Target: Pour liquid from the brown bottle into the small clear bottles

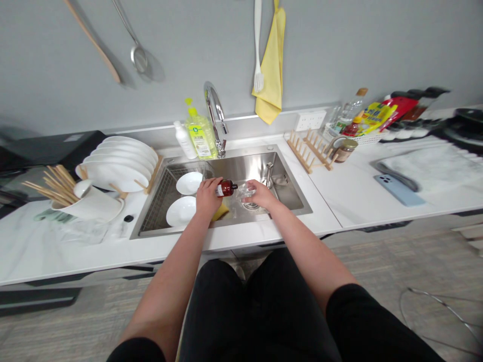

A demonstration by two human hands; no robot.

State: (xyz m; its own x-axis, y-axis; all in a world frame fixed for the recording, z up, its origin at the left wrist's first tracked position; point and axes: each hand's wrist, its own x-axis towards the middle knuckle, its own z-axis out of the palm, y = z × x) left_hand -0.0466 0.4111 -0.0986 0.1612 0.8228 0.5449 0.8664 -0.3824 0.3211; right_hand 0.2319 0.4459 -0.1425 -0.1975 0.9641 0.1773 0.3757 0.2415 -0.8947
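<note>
Over the sink (298, 203), my left hand (208, 197) is closed around a small amber bottle (226, 188) with a pale label. The bottle lies nearly level, and its dark tip points to the right. My right hand (261, 194) has its fingers around a clear glass (247, 191), close to that tip. Most of the glass is hard to make out. Beneath my left hand, a yellow sponge or cloth (220, 212) shows in the sink. Two white bowls or plates, one farther back (188, 183) and one nearer (180, 211), sit to the left.
Behind the sink stand the faucet (215, 108), a dish soap bottle (199, 136) and a white pump bottle (184, 140). Plates (113, 163) in a rack and a chopstick holder (92, 203) are at left. A wooden rack (311, 150) and a phone (400, 190) lie right.
</note>
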